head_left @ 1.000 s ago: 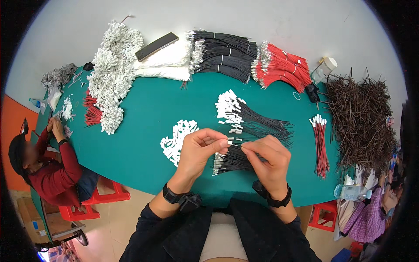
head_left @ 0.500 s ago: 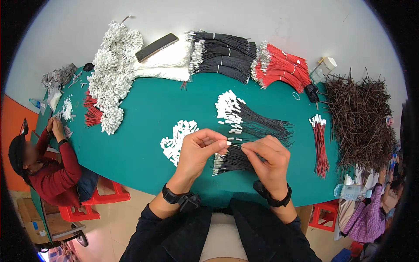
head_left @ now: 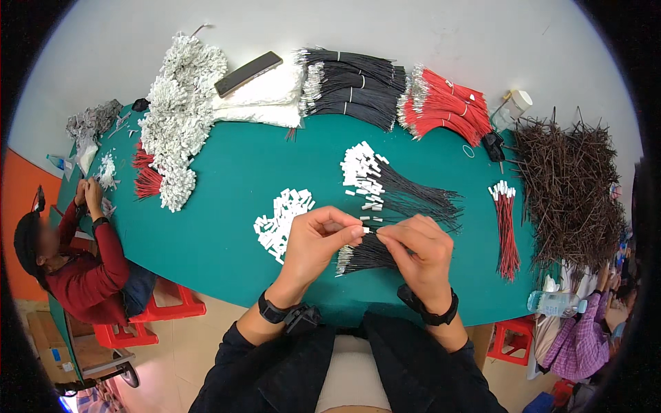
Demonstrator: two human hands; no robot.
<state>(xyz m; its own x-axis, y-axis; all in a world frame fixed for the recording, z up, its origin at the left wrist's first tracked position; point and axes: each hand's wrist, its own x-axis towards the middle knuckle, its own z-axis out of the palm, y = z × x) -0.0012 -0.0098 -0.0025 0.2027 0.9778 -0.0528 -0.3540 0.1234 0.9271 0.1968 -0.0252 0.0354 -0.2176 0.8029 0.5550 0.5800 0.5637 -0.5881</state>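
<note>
My left hand (head_left: pixel 319 244) pinches a small white connector housing (head_left: pixel 366 230) between thumb and forefinger. My right hand (head_left: pixel 420 258) holds a thin black wire (head_left: pixel 374 232) right beside it, its end at or inside the housing; which, I cannot tell. Below lies a bundle of black wires with silvery ends (head_left: pixel 354 260). Behind my hands are black wires fitted with white housings (head_left: pixel 361 168); to the left is a loose heap of white housings (head_left: pixel 279 217).
Red wires (head_left: pixel 505 234), a dark tangled pile (head_left: pixel 568 193) and a bottle (head_left: pixel 554 303) lie right. Along the back are white heaps (head_left: pixel 182 103), pale bags (head_left: pixel 261 110), black bundles (head_left: pixel 351 89) and red bundles (head_left: pixel 444 103). A co-worker (head_left: pixel 89 272) sits left at the green table (head_left: pixel 206 248).
My right hand has moved slightly left toward my left hand, closing the gap between wire and housing. The co-worker's hands at the left have shifted slightly.
</note>
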